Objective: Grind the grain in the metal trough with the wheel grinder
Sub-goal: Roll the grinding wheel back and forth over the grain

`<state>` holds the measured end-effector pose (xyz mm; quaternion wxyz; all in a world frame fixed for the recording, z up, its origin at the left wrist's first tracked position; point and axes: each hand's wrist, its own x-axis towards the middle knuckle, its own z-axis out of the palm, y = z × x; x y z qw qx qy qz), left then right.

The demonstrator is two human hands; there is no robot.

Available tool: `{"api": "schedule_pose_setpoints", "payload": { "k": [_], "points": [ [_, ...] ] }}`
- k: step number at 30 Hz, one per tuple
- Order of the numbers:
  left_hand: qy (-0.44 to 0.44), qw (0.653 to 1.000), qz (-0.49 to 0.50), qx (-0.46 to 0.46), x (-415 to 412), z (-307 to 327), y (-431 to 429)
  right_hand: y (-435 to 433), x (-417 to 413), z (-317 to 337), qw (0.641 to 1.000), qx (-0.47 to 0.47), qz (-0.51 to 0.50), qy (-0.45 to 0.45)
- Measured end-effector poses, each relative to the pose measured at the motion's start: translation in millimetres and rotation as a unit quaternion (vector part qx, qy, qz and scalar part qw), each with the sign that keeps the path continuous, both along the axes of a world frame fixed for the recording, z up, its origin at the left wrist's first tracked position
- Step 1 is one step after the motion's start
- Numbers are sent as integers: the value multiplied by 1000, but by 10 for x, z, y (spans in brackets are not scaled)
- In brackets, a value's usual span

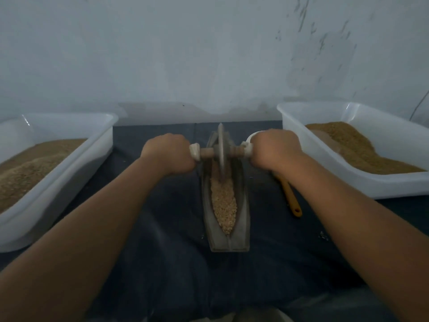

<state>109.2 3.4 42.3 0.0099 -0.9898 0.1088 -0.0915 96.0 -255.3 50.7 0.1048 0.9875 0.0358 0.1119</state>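
A: Both axle ends of the wheel grinder (221,152): how are they held?
B: 1 is gripped by the left hand (168,153), 1 by the right hand (274,151); grinding is judged mid-stroke.
A: What is called for next?
B: A pull back through the grain (224,205), seen coarse and pale in the metal trough (242,219) laid on the dark cloth (162,217).

Tan grain (224,203) filled the grey trough (242,219); both tubs (325,145) were white (brown meal inside), the cloth (167,228) dark blue, the spoon handle (293,201) orange.

Head camera, looking forward-down, close over trough (228,205), wall beyond.
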Motion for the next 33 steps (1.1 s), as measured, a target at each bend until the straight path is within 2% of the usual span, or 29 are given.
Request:
{"api": "schedule_pose_setpoints", "payload": {
  "k": [5,8,11,15,17,20,23,26,28,30,33],
  "points": [
    [103,993,-53,-23,-303,-44,150,-4,-289,247,988,-19,51,141],
    [118,989,-89,-21,-621,-134,340,-146,-685,150,971,25,72,225],
    [62,994,-88,-2,-528,-150,299,-220,-582,-13,979,46,60,191],
    [-8,999,-24,26,-5,6,41,-106,-32,-91,999,34,17,37],
    [-17,1000,0,20,144,5,-27,-52,114,-49,1000,31,-5,0],
    [4,1000,11,-10,63,-53,-30,-11,103,60,1000,7,22,10],
    [53,998,-29,-27,-333,-135,149,-45,-207,143,993,5,57,100],
    [3,995,-97,-3,-714,-165,341,-201,-666,83,973,46,59,218],
    [-21,992,-125,15,-692,-142,327,-242,-724,20,963,79,48,252],
    [-31,995,-94,30,-492,-78,183,-163,-537,24,972,80,37,217],
    [-31,999,-21,17,-9,12,1,-20,-100,86,994,43,7,105]
  ]
}}
